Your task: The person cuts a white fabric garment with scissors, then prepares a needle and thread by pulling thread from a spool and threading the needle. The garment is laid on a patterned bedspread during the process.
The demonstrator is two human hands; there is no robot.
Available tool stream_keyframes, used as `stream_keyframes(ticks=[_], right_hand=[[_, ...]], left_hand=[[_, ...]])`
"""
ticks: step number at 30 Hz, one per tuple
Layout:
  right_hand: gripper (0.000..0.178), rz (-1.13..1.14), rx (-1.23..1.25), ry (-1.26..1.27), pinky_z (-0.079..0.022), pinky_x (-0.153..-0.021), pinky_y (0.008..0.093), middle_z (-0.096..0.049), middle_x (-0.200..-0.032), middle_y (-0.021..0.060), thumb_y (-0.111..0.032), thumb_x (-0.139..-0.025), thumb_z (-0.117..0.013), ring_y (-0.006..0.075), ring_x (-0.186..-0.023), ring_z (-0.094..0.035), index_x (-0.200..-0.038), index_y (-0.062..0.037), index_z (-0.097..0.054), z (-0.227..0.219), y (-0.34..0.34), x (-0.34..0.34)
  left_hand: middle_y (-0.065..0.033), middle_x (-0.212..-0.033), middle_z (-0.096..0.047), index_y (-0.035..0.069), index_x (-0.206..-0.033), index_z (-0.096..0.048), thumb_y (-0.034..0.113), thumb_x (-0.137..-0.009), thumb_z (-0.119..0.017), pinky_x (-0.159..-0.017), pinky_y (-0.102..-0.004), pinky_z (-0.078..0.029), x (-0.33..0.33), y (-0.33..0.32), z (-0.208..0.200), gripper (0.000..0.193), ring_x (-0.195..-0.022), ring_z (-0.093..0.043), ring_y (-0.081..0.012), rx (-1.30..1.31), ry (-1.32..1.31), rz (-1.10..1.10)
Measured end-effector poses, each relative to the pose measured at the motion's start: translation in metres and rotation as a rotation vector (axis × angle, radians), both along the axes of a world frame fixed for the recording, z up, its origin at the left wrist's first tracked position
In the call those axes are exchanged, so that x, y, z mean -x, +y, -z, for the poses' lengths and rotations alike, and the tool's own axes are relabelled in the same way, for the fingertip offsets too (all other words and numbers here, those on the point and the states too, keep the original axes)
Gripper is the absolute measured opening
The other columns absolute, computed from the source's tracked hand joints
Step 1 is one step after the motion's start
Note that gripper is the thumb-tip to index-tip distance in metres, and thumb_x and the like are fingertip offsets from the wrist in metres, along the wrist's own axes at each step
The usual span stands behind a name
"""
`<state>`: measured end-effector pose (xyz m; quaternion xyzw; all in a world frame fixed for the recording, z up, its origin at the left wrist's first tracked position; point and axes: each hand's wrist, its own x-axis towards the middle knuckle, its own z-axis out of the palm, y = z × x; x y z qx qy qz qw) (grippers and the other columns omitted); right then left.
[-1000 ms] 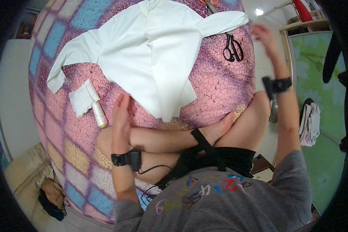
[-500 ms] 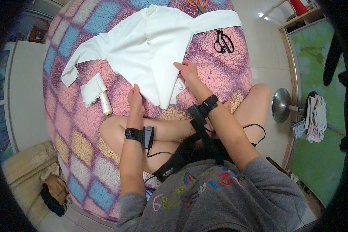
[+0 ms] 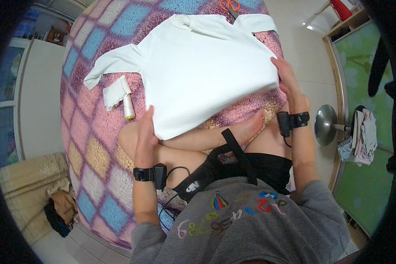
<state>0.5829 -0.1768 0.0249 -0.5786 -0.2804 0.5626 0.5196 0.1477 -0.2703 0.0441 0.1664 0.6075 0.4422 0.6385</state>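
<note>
A white long-sleeved shirt (image 3: 207, 75) lies spread over the patterned bedcover, its collar at the far end. My left hand (image 3: 146, 132) is closed on the near left corner of its hem. At the right end of the hem, my right hand (image 3: 288, 81) grips the fabric between thumb and fingers. The hem is stretched between both hands and lifted a little on the right. Both sleeves reach outward, the left one bent toward me.
Left of the shirt lies a white roll (image 3: 128, 106) with a yellow end, beside a white frilly-edged cloth (image 3: 115, 94). Orange-handled scissors (image 3: 230, 8) rest at the far edge, blades partly under the shirt. My crossed legs are near the hem. A round metal stool (image 3: 324, 125) stands right.
My right hand has moved right and away from me, pulling the folded shirt front out wide. The shirt now covers the spot where black-handled scissors lay.
</note>
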Motion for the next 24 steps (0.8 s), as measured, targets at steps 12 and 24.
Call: stream_keyframes(ticks=[12,24], right_hand=[[0.038,-0.506,0.269,-0.188,-0.049,-0.073,0.0313,-0.064,-0.1,0.0119,-0.015,-0.078,-0.067,0.0201,-0.084,-0.061,-0.11,0.0042,-0.058,0.045,-0.065,-0.04],[0.029,-0.308,-0.337,-1.628,-0.048,-0.075,0.0379,-0.062,-0.095,0.0152,-0.011,-0.076,-0.064,0.0303,-0.083,-0.06,-0.104,-0.0048,-0.059,0.014,-0.081,-0.006]], left_hand=[[-0.0042,-0.088,-0.061,-0.003,-0.113,-0.053,0.025,-0.091,-0.054,-0.058,-0.0245,-0.046,-0.024,-0.035,0.001,0.036,-0.068,-0.055,-0.0116,0.033,0.47,0.153],[-0.0035,-0.069,-0.06,0.0,-0.091,-0.057,0.014,-0.086,-0.062,-0.046,-0.0205,-0.042,-0.042,-0.058,-0.008,0.017,-0.054,-0.051,-0.0069,-0.083,0.539,0.048]])
